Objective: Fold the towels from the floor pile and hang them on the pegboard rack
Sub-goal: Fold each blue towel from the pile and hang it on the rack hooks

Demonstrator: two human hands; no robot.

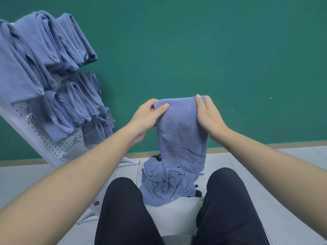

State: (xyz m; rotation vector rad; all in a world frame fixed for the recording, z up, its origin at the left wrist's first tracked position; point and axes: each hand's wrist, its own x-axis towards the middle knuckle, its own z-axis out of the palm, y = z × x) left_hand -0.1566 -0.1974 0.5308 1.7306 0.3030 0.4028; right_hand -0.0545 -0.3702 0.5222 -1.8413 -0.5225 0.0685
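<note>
**Folded towel held up over the floor pile**

The person is sitting with both arms stretched forward, holding a blue towel (182, 131) in the air in front of a green wall (212, 50). The left hand (147, 115) is pinching the towel's upper left corner, its thumb lying across the front of the cloth and its fingers curling behind. The right hand (209, 115) is gripping the upper right corner, thumb on the front and fingers wrapped round the edge. The towel is hanging down folded lengthwise, with "YOGA" lettering showing near its lower end.

Just under the hanging end, a crumpled pile of blue towels (166, 186) is lying on the pale tiled floor (283, 165), between the person's dark-trousered knees (122, 200) and close to the wall's base.

At the left, the white pegboard rack (53, 149) is leaning at a tilt and carrying several rows of folded blue towels (58, 50) draped over its hooks; a few bare metal hooks (30, 118) are sticking out of the lower part of the board.
</note>
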